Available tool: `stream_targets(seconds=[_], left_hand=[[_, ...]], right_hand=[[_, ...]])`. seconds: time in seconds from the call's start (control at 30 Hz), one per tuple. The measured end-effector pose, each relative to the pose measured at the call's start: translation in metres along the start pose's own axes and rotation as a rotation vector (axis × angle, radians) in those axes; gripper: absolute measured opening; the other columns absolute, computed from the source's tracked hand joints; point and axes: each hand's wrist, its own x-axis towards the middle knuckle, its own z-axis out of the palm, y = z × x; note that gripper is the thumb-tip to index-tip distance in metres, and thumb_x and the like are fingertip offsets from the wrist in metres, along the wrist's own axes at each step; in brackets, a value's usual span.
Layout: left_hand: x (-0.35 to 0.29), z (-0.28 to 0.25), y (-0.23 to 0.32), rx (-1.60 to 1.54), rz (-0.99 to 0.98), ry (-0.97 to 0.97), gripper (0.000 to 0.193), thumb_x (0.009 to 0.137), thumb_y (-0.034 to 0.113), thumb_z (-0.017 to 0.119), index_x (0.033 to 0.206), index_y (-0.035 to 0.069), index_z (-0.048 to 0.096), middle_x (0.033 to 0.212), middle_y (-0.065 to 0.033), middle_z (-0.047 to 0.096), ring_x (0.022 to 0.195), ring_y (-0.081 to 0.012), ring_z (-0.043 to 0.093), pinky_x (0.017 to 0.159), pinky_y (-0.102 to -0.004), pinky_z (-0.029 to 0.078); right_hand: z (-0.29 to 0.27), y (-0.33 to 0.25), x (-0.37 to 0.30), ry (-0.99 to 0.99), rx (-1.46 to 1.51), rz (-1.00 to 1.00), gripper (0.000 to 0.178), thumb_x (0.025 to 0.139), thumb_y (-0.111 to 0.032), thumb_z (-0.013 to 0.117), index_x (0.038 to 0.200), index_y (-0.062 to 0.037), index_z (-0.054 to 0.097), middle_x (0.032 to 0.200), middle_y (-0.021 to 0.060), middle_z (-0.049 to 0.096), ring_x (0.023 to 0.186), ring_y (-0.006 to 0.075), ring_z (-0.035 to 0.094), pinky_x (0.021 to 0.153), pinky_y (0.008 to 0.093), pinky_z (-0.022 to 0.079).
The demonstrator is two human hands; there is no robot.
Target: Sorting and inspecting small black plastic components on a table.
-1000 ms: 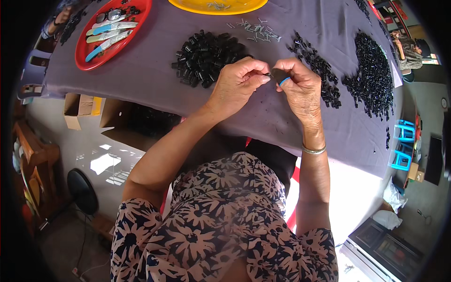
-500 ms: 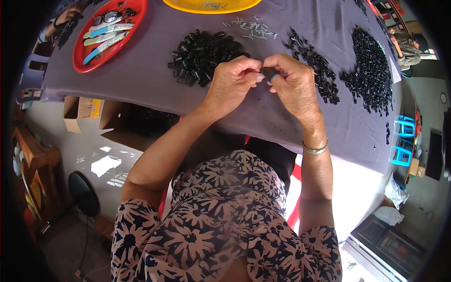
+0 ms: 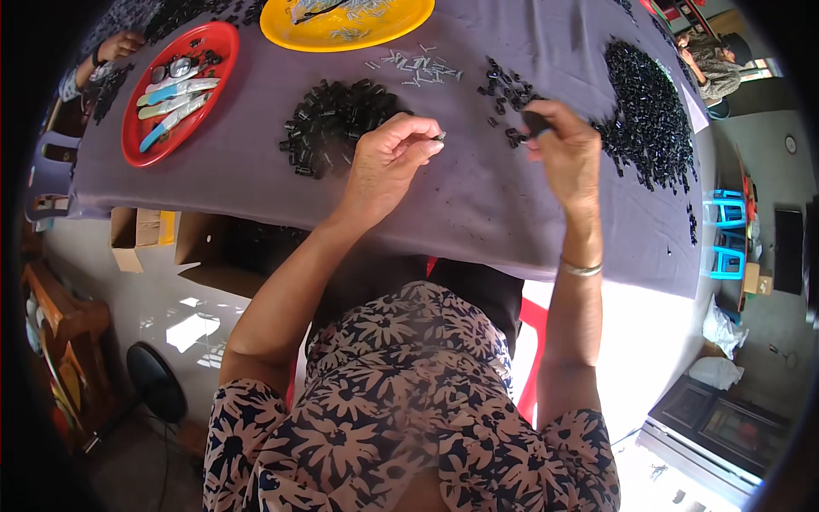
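My left hand [image 3: 388, 166] is closed in a pinch over the middle of the cloth, beside a heap of black cylindrical plastic pieces [image 3: 311, 115]. A tiny dark piece [image 3: 439, 136] with a light glint shows at its fingertips; its kind is too small to tell. Farther right, my right hand [image 3: 570, 154] has its fingers curled at the edge of a loose scatter of small black parts [image 3: 503, 90]. Something black [image 3: 536, 125] covers or sits at its fingertips, and I cannot tell which. Slight blur hides anything else pinched there.
Small silvery pins [image 3: 418, 66] lie beyond my hands, below a yellow tray [image 3: 281, 38]. A red tray [image 3: 130, 141] with knives and glasses stands left. A large black heap [image 3: 648, 119] lies right. Another person's hand [image 3: 121, 46] is at far left; open cardboard boxes [image 3: 200, 243] stand under the table edge.
My hands were together and have parted. The right moved right to the scattered black parts, while the left stayed pinched, slightly lower and left. The whole view shifted a little.
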Motion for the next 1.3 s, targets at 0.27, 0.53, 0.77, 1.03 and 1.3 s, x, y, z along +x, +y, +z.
stream_targets(seconds=[0.27,0.53,0.77,1.03,1.3], left_hand=[[0.001,0.003,-0.002,0.058,0.069,-0.082,0.013,0.086,-0.004,0.063,0.099,-0.002,0.063,0.090,-0.0021,0.059,0.083,-0.0080,0.055,0.077,-0.0224,0.047],[0.000,0.002,-0.001,0.177,0.051,-0.057,0.016,0.085,-0.003,0.064,0.101,0.000,0.064,0.087,-0.0017,0.058,0.078,-0.0076,0.053,0.072,-0.0214,0.045],[-0.001,0.003,0.005,0.306,0.032,-0.084,0.014,0.086,-0.003,0.065,0.100,0.001,0.066,0.083,0.0004,0.056,0.073,-0.0055,0.050,0.067,-0.0200,0.043],[-0.001,0.003,0.004,0.328,0.080,-0.045,0.016,0.084,-0.001,0.065,0.099,0.003,0.067,0.080,-0.0029,0.056,0.068,-0.0108,0.052,0.064,-0.0238,0.044],[0.000,0.004,0.002,0.336,0.098,-0.018,0.018,0.081,-0.002,0.064,0.098,0.003,0.067,0.078,-0.0067,0.058,0.065,-0.0157,0.055,0.062,-0.0279,0.046]], right_hand=[[-0.023,0.027,0.018,-0.157,-0.625,-0.381,0.029,0.076,0.008,0.052,0.099,-0.0017,0.067,0.087,0.0083,0.064,0.070,0.0195,0.062,0.065,0.0313,0.050],[-0.003,0.015,0.019,-0.216,-0.797,-0.439,0.026,0.073,0.005,0.052,0.094,-0.0005,0.066,0.083,0.0153,0.059,0.076,0.0352,0.061,0.073,0.0419,0.048],[-0.001,0.019,0.025,-0.233,-0.758,-0.348,0.020,0.069,0.005,0.053,0.087,0.0010,0.062,0.078,0.0157,0.059,0.069,0.0302,0.059,0.067,0.0370,0.048],[-0.003,0.013,0.018,-0.193,-0.340,-0.161,0.018,0.079,0.013,0.054,0.093,0.0040,0.060,0.083,-0.0021,0.061,0.079,0.0049,0.057,0.072,0.0222,0.049],[0.029,-0.008,-0.010,-0.363,-0.065,-0.281,0.020,0.087,0.007,0.059,0.105,0.0009,0.065,0.093,0.0041,0.063,0.084,0.0084,0.059,0.078,0.0223,0.048]])
